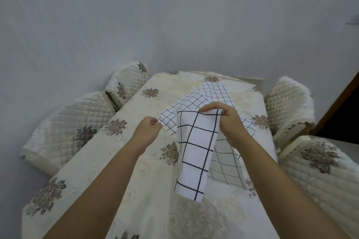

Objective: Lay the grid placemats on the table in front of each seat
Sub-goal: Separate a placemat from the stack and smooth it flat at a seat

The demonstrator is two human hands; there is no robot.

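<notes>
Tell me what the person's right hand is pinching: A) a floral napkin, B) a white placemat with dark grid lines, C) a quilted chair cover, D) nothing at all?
B: the right hand pinches the top edge of a white grid placemat, which hangs down above the floral tablecloth, while the left hand pinches a corner of the stack of grid placemats lying flat.

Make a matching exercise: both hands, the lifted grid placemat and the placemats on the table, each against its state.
Things: 1 left hand; 2 right hand; 3 lifted placemat; 4 placemats on the table.
States: A hangs in the air; B lie spread on the tablecloth; C grips a placemat's top edge; D pinches the lying placemats' corner.
Pairs: 1-D, 2-C, 3-A, 4-B.
</notes>
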